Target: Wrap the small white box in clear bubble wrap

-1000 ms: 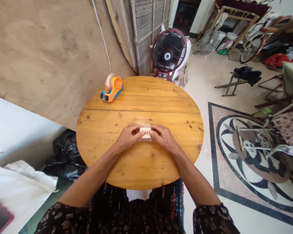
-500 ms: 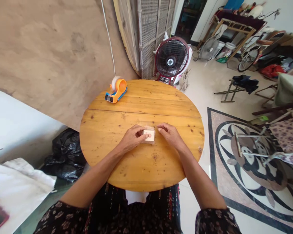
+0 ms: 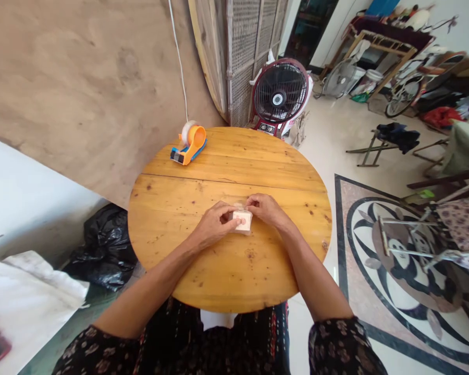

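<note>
Left hand: half-curled, thumb on top of small pale block, fingers at its far left side; has hold of it.
Right hand: thumb and fingers drawn close at block's far right corner; can't tell if gripping.
Block: over mid-table, between hands.
Round table: wooden, under both hands.
Black bag: left of table.
Tape dispenser: table's far left edge, well apart from hands.
Fan: just beyond far edge.

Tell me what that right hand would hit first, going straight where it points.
Probably clear film by the small pale box; depth is unclear, and the right hand may be touching it.
</note>
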